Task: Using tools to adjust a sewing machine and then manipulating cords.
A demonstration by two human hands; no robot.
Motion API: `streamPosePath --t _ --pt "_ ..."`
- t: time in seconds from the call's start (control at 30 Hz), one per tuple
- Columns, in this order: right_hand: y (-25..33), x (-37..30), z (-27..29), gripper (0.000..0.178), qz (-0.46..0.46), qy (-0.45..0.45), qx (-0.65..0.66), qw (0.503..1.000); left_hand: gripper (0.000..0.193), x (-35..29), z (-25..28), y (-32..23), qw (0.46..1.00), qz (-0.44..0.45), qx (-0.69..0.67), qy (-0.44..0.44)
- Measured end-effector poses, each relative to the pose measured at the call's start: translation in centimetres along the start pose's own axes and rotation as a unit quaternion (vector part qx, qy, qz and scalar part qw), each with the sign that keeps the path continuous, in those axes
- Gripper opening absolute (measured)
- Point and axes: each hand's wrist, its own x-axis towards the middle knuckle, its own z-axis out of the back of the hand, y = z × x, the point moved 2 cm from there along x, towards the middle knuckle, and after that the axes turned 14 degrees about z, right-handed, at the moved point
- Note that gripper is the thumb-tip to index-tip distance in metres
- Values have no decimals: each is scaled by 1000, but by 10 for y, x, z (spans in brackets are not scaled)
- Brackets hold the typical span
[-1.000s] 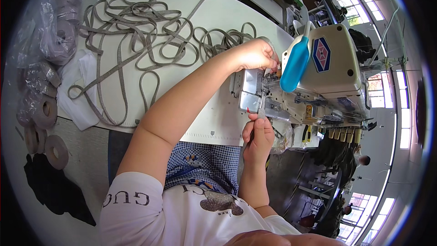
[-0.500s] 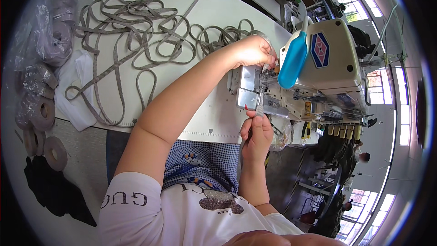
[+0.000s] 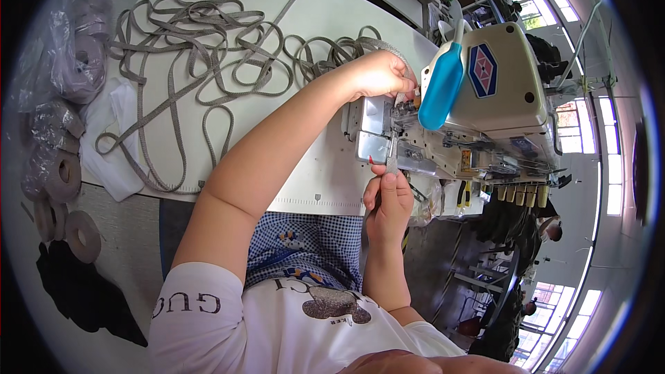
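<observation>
A narrow grey woven tape (image 3: 393, 165) runs through the needle area of a beige sewing machine (image 3: 509, 90). On the far side of the metal plate (image 3: 372, 147), my left hand (image 3: 382, 75) pinches the tape close to the presser foot. My right hand (image 3: 390, 206) grips the same tape on the near side, thumb on top, with a tail hanging below the fist. Between the two hands the tape looks fairly straight. A blue paddle-shaped piece (image 3: 441, 90) on the machine head partly covers the needle area, so the stitching point is hidden.
Loose coils of grey tape (image 3: 201, 48) spread over the white table (image 3: 277, 145) to the left. Plastic-wrapped tape rolls (image 3: 90, 62) and a white cloth (image 3: 114, 145) lie at the far left. Yellow-handled snips (image 3: 464, 194) sit by the machine's near side.
The whole view has shifted slightly. Both hands keep their hold on the tape at nearly the same places by the machine.
</observation>
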Motion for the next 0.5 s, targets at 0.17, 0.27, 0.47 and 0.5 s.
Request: streamPosePath --t 0.17,0.27,0.47,0.5 --pt "-1 0 0 25 1 2 -1 1000 16 0 1 -1 1000 0 5 -4" --pt "-1 0 0 26 3 3 -5 1000 16 -2 1 -2 1000 0 11 -9" --pt "1 -1 -1 26 5 -4 -19 1000 16 -10 -1 -9 1000 12 10 -25" --pt "1 -1 -2 26 4 -3 -20 1000 16 -11 -1 -9 1000 13 9 -26"
